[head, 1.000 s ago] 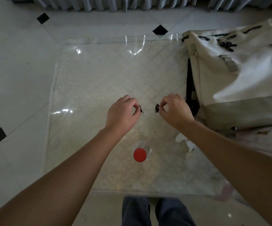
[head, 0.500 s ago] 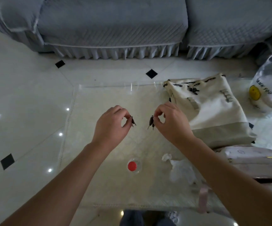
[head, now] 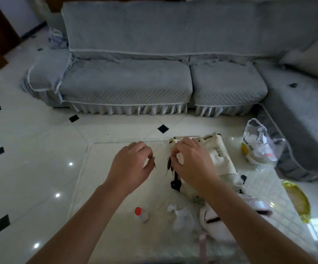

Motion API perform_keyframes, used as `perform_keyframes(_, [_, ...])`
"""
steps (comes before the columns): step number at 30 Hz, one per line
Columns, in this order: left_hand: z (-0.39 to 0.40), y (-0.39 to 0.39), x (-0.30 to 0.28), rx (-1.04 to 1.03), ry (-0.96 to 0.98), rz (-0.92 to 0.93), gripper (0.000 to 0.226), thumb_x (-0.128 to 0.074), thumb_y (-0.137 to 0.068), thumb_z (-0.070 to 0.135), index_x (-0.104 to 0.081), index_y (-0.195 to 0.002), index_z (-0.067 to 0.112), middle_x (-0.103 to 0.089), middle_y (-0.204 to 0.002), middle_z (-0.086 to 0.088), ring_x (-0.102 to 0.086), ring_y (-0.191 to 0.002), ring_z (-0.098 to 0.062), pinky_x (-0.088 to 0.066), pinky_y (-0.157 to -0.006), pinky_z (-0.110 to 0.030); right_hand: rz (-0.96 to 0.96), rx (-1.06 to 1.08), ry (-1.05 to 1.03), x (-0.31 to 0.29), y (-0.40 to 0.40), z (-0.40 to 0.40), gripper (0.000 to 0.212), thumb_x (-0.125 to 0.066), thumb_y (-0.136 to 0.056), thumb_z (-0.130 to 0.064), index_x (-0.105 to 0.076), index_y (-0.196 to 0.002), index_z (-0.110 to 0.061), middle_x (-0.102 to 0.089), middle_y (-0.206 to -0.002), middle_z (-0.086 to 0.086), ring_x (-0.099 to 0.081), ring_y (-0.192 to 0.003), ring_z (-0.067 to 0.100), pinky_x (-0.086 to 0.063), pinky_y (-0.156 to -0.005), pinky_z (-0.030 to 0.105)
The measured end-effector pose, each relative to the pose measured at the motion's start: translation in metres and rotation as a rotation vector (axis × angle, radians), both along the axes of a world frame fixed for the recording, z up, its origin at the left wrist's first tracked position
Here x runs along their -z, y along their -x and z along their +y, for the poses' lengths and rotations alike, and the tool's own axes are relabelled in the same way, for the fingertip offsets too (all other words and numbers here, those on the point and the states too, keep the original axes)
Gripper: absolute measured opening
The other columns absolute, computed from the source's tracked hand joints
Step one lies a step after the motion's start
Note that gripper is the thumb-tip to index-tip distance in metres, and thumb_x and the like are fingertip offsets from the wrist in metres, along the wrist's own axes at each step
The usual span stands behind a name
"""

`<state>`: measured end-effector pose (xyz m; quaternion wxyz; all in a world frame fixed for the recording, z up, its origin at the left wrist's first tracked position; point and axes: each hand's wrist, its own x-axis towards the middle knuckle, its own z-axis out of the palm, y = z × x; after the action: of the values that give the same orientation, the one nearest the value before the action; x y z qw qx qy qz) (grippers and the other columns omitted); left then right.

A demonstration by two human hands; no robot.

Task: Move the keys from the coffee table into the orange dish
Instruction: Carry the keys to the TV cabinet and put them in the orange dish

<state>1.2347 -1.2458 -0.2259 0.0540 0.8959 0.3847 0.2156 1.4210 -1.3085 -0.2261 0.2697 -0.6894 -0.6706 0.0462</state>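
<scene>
My left hand [head: 130,167] pinches a small key [head: 154,164] that hangs from its fingertips above the glass coffee table [head: 104,216]. My right hand [head: 191,164] pinches a dark bunch of keys [head: 169,165] that dangles just left of its fingers. Both hands are raised over the table's far half, a short gap between them. No orange dish shows in this view.
A cream canvas bag [head: 219,161] lies right of my hands. A red-capped bottle [head: 141,214] and crumpled tissue [head: 183,216] sit near the front. A clear plastic bag [head: 259,145] and a yellow bag [head: 297,201] lie at the right. A grey sofa [head: 125,82] stands beyond.
Both hands have lifted off the table with the keys hanging from them. The view has tilted up, so the sofa and the floor beyond the table now show.
</scene>
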Motion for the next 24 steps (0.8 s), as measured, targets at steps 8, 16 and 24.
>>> perform_keyframes(8, [-0.024, -0.030, -0.086, 0.180, -0.165, -0.035, 0.005, -0.065, -0.083, 0.019, -0.063, -0.081, 0.016, -0.063, -0.083, 0.002, -0.056, -0.072, -0.017, -0.038, -0.064, -0.025, -0.108, 0.115, -0.153, -0.093, -0.032, -0.046, 0.005, -0.069, -0.081, -0.018, -0.065, -0.083, -0.017, -0.059, -0.087, -0.005, -0.052, -0.085, 0.014, -0.046, -0.068, 0.027])
perform_keyframes(16, [-0.007, -0.067, -0.125, 0.311, -0.101, -0.161, 0.009, -0.058, -0.088, 0.025, -0.061, -0.081, 0.021, -0.060, -0.084, 0.009, -0.054, -0.078, -0.009, -0.042, -0.068, -0.025, -0.107, 0.304, -0.229, -0.130, -0.044, -0.074, 0.006, -0.069, -0.080, -0.018, -0.062, -0.080, -0.018, -0.057, -0.087, -0.007, -0.049, -0.085, 0.013, -0.038, -0.070, 0.024])
perform_keyframes(24, [0.011, -0.076, -0.123, 0.522, 0.083, -0.227, 0.009, -0.062, -0.086, 0.028, -0.061, -0.079, 0.022, -0.057, -0.079, 0.011, -0.053, -0.074, -0.009, -0.045, -0.064, -0.028, -0.032, 0.607, -0.234, -0.125, -0.024, -0.090, 0.007, -0.070, -0.078, -0.018, -0.063, -0.077, -0.020, -0.054, -0.082, -0.012, -0.050, -0.085, 0.012, -0.042, -0.072, 0.025])
